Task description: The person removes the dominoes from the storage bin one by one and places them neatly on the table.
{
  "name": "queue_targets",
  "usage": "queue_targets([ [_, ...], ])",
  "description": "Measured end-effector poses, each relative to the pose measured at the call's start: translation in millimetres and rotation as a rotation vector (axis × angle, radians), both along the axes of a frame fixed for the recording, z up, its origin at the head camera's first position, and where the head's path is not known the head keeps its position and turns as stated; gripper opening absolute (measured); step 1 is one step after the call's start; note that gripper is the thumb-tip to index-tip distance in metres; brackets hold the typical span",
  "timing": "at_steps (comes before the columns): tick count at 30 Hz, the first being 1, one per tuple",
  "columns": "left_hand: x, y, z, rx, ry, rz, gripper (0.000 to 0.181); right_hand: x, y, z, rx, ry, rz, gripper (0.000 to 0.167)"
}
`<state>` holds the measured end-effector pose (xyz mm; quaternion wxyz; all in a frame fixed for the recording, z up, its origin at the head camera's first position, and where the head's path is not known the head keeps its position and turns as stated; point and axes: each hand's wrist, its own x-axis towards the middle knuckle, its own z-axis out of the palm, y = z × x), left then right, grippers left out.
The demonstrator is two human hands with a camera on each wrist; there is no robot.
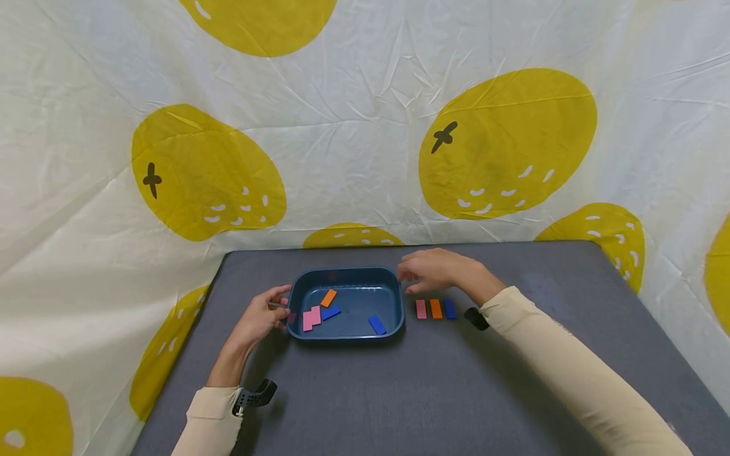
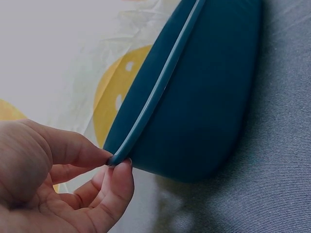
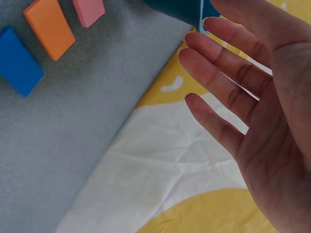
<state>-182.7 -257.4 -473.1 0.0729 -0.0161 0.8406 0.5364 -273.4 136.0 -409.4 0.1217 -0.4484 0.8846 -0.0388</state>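
Note:
A dark blue rectangular tray [image 1: 348, 339] stands on the table with several small flat blocks in it: two pink blocks [image 1: 308, 321], one orange block [image 1: 328, 298] and two blue blocks [image 1: 377, 325]. My left hand [image 1: 262, 318] pinches the tray's left rim [image 2: 146, 109] between thumb and fingers. At the far right corner, my right hand [image 1: 430, 269] has thumb and index finger at the rim [image 3: 200, 19]; its other fingers [image 3: 214, 73] extend loosely. The right thumb's tip is partly cut off in the right wrist view.
Right of the tray, a pink block [image 1: 421, 309], an orange block [image 1: 436, 309] and a blue block [image 1: 450, 309] lie in a row. A grey cloth covers the table [image 1: 353, 399]. Behind it hangs a white curtain [image 1: 353, 171] with yellow fruit prints.

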Motion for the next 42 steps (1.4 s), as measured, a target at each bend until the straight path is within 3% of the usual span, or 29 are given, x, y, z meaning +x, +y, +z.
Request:
queue_targets([
  [20, 12.7, 4.4, -6.6, -0.013, 0.004, 0.033, 0.054, 16.3, -31, -0.9, 0.089, 0.017, 0.069, 0.028],
  [30, 18.1, 6.9, -8.5, -0.015, 0.007, 0.037, 0.055, 22.1, -50, -8.0, 0.197, 0.039, 0.117, 0.034],
  [42, 16.8, 9.0, -6.9, -0.017, -0.004, 0.051, 0.053, 25.6, -78, -24.1, 0.344, 0.09, 0.243, 0.044],
])
